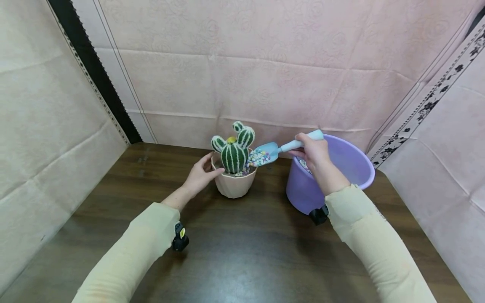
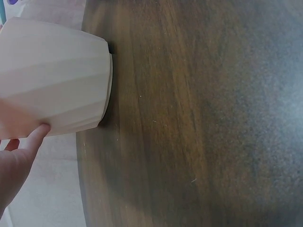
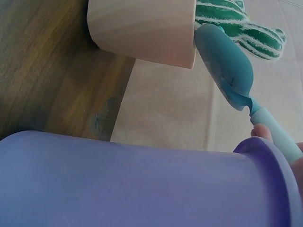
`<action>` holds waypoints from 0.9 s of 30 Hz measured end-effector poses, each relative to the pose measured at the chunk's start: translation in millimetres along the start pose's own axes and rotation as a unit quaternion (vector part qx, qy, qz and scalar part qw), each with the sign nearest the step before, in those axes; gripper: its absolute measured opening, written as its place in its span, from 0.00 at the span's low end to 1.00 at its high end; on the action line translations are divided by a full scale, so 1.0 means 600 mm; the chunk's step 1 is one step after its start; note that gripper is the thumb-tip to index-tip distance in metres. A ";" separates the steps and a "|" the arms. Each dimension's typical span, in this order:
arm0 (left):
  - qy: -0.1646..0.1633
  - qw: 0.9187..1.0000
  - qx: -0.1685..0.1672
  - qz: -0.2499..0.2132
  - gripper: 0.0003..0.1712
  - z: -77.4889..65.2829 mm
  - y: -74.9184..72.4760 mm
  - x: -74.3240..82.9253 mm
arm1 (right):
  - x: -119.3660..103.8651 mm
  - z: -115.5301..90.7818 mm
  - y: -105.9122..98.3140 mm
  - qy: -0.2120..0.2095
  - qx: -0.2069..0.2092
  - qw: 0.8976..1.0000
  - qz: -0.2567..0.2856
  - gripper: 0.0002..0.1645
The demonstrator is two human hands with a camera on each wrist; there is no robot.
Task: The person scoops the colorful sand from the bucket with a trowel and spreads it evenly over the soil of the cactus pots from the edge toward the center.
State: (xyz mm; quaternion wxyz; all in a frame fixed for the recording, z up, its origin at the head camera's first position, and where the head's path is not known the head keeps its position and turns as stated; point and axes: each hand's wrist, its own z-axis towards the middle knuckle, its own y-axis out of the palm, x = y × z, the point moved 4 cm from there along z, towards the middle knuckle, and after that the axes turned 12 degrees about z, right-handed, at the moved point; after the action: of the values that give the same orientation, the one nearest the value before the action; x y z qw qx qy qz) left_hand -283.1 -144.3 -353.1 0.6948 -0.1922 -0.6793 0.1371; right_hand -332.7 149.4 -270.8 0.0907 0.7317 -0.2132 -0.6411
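Note:
A green knitted cactus (image 1: 234,159) with white stripes and a yellow top stands in a faceted cream pot (image 1: 235,186). My left hand (image 1: 200,176) holds the pot's left side, thumb by the front rim; in the left wrist view a fingertip presses the pot wall (image 2: 57,71). My right hand (image 1: 318,155) grips the pale blue handle of a small trowel (image 1: 291,146). Pastel pebbles (image 1: 259,157) lie on the trowel's blade, whose tip is tilted down at the pot's right rim. From the right wrist, the underside of the blade (image 3: 227,61) shows beside the cactus (image 3: 222,14).
Below my right hand is a purple bucket (image 1: 303,189), with more pebbles (image 1: 304,165) visible inside it. The brown wooden table (image 1: 242,252) ends at a pale cloth wall (image 1: 265,84) behind, with cloth on both sides too.

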 end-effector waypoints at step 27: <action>0.009 1.000 0.015 0.016 0.40 0.021 0.006 -0.035 | -0.025 0.001 0.039 -0.112 -0.019 0.985 -0.132 0.05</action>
State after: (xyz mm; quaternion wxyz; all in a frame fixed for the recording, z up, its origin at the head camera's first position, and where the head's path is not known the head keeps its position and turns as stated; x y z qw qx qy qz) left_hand -296.1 -149.8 -373.5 0.7011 -0.1940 -0.6679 0.1572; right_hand -339.1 134.7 -247.9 -0.0053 0.6748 -0.1113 -0.7295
